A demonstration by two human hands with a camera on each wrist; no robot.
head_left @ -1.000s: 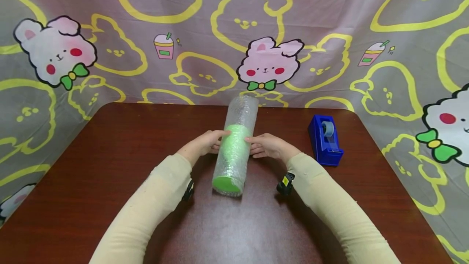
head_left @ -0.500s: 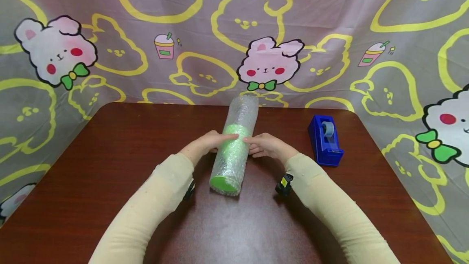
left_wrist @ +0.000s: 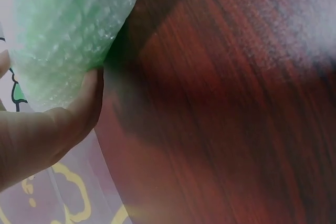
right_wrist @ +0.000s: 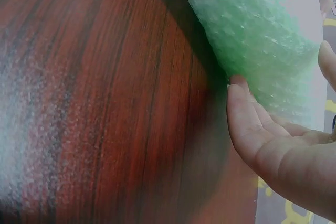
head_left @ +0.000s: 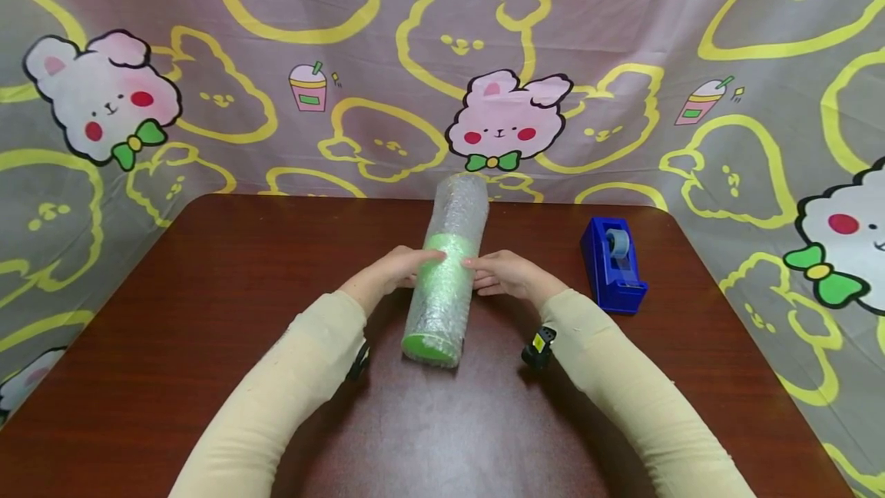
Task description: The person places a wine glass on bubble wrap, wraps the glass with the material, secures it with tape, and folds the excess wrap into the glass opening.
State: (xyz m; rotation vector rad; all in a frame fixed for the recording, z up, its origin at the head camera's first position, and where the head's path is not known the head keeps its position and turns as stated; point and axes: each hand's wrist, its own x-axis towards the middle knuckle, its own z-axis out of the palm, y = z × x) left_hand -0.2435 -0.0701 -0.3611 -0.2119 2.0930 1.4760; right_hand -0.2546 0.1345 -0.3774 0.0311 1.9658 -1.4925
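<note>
Bubble-wrapped roll [head_left: 440, 302] is at mid table [head_left: 173, 329], far end twd back edge. L hand [head_left: 389, 269] & R hand [head_left: 510, 275] clamp its sides, thumbs on top; light, even squeeze prob. best, w/o crushing bubbles.

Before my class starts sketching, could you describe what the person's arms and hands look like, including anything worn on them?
Long, plain, cream fabric sleeves, lightly wrinkled, cover both arms. The left hand and right hand wear no gloves. Small black plastic-looking devices sit at both wrists; the right one shows a yellow patch.
</note>
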